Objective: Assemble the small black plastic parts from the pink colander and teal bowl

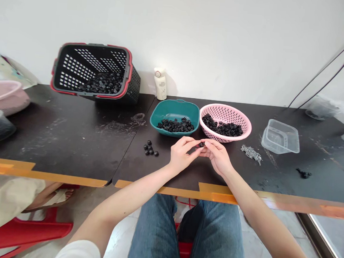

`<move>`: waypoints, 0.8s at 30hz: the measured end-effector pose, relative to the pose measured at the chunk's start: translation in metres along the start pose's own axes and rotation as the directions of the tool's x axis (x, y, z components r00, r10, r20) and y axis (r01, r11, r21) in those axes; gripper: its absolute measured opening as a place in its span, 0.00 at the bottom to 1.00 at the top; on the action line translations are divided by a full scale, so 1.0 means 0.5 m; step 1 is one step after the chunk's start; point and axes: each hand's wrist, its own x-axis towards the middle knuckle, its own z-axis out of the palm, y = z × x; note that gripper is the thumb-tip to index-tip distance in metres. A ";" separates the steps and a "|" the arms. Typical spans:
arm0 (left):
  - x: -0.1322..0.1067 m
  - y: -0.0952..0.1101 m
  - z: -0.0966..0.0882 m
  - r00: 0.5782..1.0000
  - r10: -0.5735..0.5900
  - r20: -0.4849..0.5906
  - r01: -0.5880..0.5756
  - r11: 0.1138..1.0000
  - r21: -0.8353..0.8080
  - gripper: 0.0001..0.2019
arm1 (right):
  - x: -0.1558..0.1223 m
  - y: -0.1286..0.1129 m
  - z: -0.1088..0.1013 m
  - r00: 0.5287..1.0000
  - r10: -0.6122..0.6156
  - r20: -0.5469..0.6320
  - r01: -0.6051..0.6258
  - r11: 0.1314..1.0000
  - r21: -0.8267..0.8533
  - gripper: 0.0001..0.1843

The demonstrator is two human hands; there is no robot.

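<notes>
Between the fingertips of both hands is a small black plastic part, partly covered by the fingers. My left hand pinches it from the left, and my right hand closes on it from the right. Just behind the hands stand a teal basin with black round parts in it and a pink basket with more black parts. Several black round caps lie on the table left of my left hand. Right of my right hand is a pile of grey screw-like pieces.
A black basket with red trim leans at the back left, holding black parts. A white bottle stands by the wall. To the right are a clear plastic box and a black clump. Orange tape lines the table's front edge.
</notes>
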 end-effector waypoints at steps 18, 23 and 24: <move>0.000 0.004 0.001 1.000 0.020 -0.024 -0.019 0.999 0.045 0.11 | -0.002 0.011 0.000 0.951 -0.281 -0.128 0.249 0.943 -0.219 0.11; 0.000 0.004 0.000 1.000 0.015 -0.023 -0.014 0.999 0.052 0.10 | -0.001 0.014 -0.001 0.944 -0.289 -0.158 0.249 0.941 -0.230 0.11; 0.000 0.004 0.000 0.999 0.018 -0.026 -0.017 0.999 0.049 0.10 | 0.000 0.015 -0.001 0.945 -0.286 -0.158 0.247 0.942 -0.229 0.11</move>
